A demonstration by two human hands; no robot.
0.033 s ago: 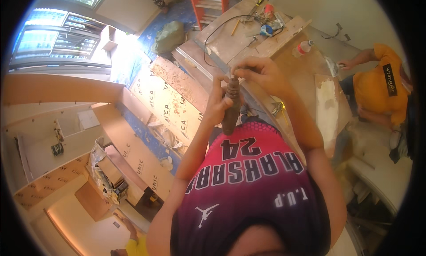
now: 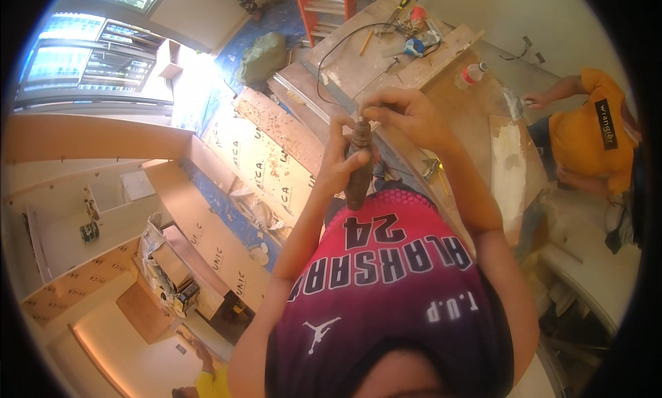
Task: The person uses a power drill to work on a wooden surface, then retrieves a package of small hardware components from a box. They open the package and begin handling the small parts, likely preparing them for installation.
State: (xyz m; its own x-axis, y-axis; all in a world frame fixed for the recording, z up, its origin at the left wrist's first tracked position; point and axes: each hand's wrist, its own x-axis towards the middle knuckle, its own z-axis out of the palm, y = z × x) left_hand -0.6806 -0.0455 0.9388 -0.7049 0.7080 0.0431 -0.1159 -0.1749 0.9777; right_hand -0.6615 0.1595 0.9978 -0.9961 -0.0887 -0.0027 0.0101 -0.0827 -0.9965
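My left hand (image 2: 339, 165) is wrapped round the dark body of a power drill (image 2: 358, 181), held upright just in front of my chest with its ribbed nose pointing away from me. At the tip of that nose, the thumb and fingers of my right hand (image 2: 400, 115) are pinched together. Whatever small piece they hold is too small to make out. Both hands are above the near left edge of a wooden worktable (image 2: 455, 115).
On the table lie a bottle with a red label (image 2: 474, 72), a pencil (image 2: 365, 43), a cable and several tools. An orange ladder (image 2: 325, 12) stands beyond. A person in an orange shirt (image 2: 593, 143) is at the right, another in yellow at lower left. Printed boards (image 2: 265, 156) lie left.
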